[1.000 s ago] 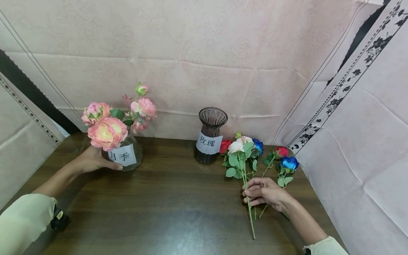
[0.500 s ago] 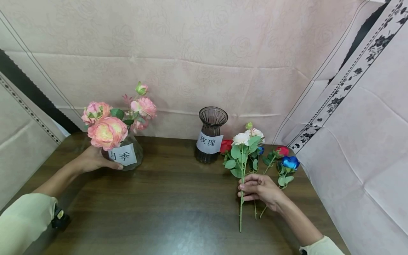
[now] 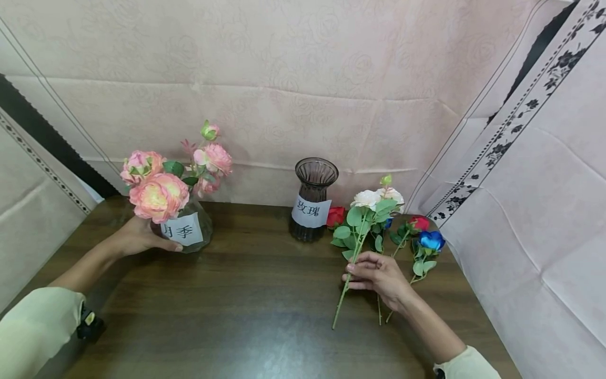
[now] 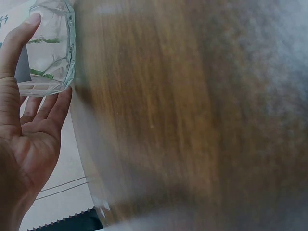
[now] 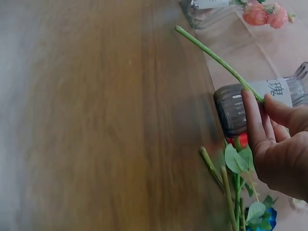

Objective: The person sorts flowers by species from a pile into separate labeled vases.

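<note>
At the left, a clear glass vase (image 3: 203, 231) with a paper label holds several pink flowers (image 3: 160, 198). My left hand (image 3: 138, 238) grips its lower side, thumb across the front; in the left wrist view the fingers wrap behind the glass. My right hand (image 3: 379, 276) pinches the green stem (image 5: 211, 54) of a white flower spray (image 3: 366, 199) between thumb and fingers. The spray slants, blooms to the upper right and stem end to the lower left, above the table.
A dark ribbed vase (image 3: 316, 176) with a label stands at the back middle. Beside it lie a red rose (image 3: 335, 216), another red rose (image 3: 418, 223) and a blue rose (image 3: 431, 240) with leafy stems. A patterned cloth (image 3: 265, 121) hangs behind the wooden table (image 3: 227, 305).
My right hand has moved left and slightly up with the white flower spray. The stem's lower end has swung left and risen. The left hand and its vase stay put.
</note>
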### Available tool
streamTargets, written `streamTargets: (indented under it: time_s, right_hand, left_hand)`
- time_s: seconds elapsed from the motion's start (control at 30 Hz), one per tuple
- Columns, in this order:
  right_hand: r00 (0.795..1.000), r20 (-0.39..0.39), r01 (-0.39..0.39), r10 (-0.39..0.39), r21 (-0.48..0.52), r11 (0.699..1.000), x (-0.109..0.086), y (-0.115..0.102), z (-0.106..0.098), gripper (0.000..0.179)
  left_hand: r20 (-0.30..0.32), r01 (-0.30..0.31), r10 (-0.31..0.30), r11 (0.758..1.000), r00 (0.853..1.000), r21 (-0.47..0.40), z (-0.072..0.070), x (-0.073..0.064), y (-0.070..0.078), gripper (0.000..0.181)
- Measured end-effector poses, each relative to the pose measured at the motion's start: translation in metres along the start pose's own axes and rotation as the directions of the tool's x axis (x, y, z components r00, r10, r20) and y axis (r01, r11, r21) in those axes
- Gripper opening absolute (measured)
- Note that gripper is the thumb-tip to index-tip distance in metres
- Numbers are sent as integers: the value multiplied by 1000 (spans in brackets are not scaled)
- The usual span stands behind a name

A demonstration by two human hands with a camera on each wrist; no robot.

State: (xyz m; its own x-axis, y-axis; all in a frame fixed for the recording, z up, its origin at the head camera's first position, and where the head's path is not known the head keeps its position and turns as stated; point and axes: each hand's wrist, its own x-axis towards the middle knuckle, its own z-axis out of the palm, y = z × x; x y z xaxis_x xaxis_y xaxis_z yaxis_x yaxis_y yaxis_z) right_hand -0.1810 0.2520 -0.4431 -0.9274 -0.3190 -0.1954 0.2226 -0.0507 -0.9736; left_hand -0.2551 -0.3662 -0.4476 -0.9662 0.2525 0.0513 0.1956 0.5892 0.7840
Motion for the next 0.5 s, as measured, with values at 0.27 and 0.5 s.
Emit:
streamTargets:
  time_s: [0.27, 0.5]
  right_hand:
    - [993, -112, 50, -37, 110, 993, 13, 2, 23, 10]
    - [979, -181, 129, -99, 167, 977, 24, 1, 43, 20]
  left_hand:
    - [4, 10, -10, 1000, 1000, -6, 0, -1, 1, 135]
    - [2, 13, -13, 1000, 1000, 3, 0, 0, 1, 137]
